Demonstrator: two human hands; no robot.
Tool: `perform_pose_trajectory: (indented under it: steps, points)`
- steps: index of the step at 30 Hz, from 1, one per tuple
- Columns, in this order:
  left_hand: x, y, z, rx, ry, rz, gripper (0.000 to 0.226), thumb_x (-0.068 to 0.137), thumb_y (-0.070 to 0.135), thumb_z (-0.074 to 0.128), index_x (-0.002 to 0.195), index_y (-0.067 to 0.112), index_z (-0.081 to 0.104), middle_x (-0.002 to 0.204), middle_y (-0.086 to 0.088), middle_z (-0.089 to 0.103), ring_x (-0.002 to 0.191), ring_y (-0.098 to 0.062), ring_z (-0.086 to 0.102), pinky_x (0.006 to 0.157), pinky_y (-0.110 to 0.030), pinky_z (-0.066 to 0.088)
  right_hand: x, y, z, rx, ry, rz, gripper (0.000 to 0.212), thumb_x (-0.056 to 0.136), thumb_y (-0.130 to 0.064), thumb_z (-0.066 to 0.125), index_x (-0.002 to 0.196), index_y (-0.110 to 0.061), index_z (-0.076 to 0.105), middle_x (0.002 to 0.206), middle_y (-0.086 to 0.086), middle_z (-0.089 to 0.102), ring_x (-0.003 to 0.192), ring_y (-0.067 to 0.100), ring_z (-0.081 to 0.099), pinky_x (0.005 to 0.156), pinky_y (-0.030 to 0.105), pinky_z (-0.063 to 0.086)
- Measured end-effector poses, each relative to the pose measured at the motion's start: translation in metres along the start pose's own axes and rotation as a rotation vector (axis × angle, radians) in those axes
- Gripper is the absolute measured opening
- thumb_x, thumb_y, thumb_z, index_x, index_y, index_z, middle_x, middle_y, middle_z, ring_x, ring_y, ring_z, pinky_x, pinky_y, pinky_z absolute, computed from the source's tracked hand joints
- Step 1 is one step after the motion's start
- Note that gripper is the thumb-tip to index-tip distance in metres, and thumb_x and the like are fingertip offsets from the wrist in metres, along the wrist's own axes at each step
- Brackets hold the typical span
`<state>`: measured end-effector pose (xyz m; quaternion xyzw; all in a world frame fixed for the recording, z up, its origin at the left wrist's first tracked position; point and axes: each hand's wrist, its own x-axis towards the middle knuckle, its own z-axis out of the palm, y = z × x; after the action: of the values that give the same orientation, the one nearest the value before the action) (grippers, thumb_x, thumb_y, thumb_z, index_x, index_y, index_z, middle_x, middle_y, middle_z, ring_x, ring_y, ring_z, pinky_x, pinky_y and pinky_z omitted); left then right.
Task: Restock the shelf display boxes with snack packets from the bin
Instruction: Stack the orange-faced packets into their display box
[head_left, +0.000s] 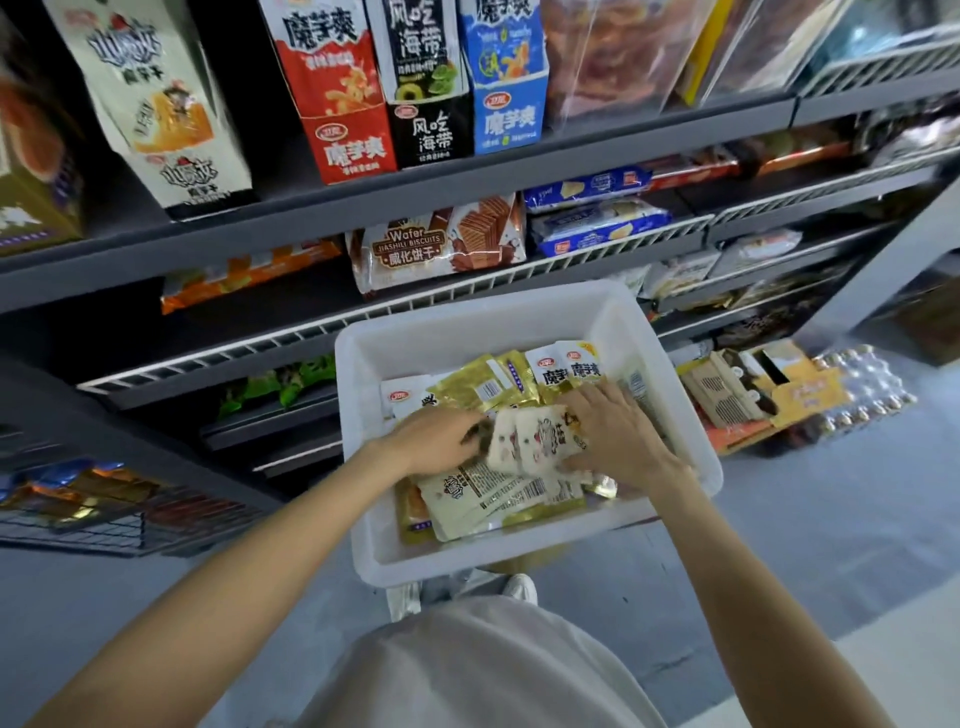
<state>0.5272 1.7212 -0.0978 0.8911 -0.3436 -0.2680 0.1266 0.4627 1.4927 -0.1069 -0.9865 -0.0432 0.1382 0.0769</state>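
Observation:
A white plastic bin (467, 327) stands in front of me, filled with several snack packets, cream, gold and white. Both hands are inside it. My left hand (441, 441) and my right hand (618, 431) press from either side on a small stack of cream packets (535, 439) held upright between them. More cream packets (493, 499) lie flat underneath. On the top shelf stand display boxes: a cream one (156, 104), a red one (337, 93), a black one (423, 83) and a blue one (506, 73).
Below the top shelf, wafer biscuit bags (436, 247) and blue cracker packs (597, 223) lie on wire-edged shelves. Cardboard boxes (758, 389) and shrink-wrapped bottles (862, 384) sit on the grey floor at right. A wire basket (104, 514) juts out at lower left.

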Motion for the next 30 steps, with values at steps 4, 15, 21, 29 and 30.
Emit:
perform_pose_trajectory:
  steps: [4,15,21,29,30]
  points:
    - [-0.011,-0.015,-0.01,-0.217,0.293,-0.234,0.024,0.1,0.025,0.044,0.112,0.011,0.059,0.095,-0.003,0.065,0.078,-0.017,0.061,0.066,-0.03,0.047,0.006,-0.006,-0.006,0.218,0.216,0.176,0.071,0.073,-0.048,0.075,0.123,-0.008,0.045,0.113,0.007,0.055,0.107,0.027,0.05,0.088,0.037,0.039]
    - [-0.035,-0.028,-0.028,-0.731,0.29,-0.264,0.046,0.073,0.027,0.08,0.113,0.022,0.057,0.105,0.007,0.065,0.101,-0.009,0.061,0.079,-0.025,0.052,0.016,-0.023,-0.018,0.94,0.319,0.248,0.018,0.095,-0.017,0.054,0.112,-0.015,0.056,0.108,0.005,0.067,0.098,0.023,0.063,0.08,0.035,0.051]
    - [-0.066,-0.031,-0.061,-0.839,0.68,-0.229,0.03,0.078,0.014,0.075,0.1,0.029,0.061,0.095,0.013,0.067,0.086,0.0,0.063,0.071,-0.018,0.052,0.012,-0.051,-0.05,1.342,0.263,0.261,0.025,0.093,-0.011,0.055,0.099,-0.034,0.062,0.11,0.002,0.068,0.104,0.025,0.063,0.093,0.045,0.05]
    - [-0.112,-0.04,-0.132,-0.912,1.266,-0.128,0.013,0.087,0.013,0.065,0.091,0.025,0.063,0.075,0.021,0.068,0.066,0.0,0.063,0.054,-0.015,0.05,0.038,-0.102,-0.111,1.51,0.235,0.022,0.029,0.092,-0.003,0.055,0.116,-0.019,0.054,0.102,-0.003,0.069,0.084,0.008,0.069,0.065,0.022,0.055]
    - [-0.12,-0.043,-0.143,-0.892,1.33,-0.125,0.011,0.088,0.013,0.065,0.094,0.022,0.062,0.076,0.018,0.068,0.061,-0.001,0.061,0.05,-0.014,0.049,0.046,-0.11,-0.121,1.522,0.235,-0.01,0.025,0.092,-0.003,0.054,0.113,-0.016,0.054,0.102,-0.001,0.069,0.083,0.008,0.069,0.063,0.02,0.055]
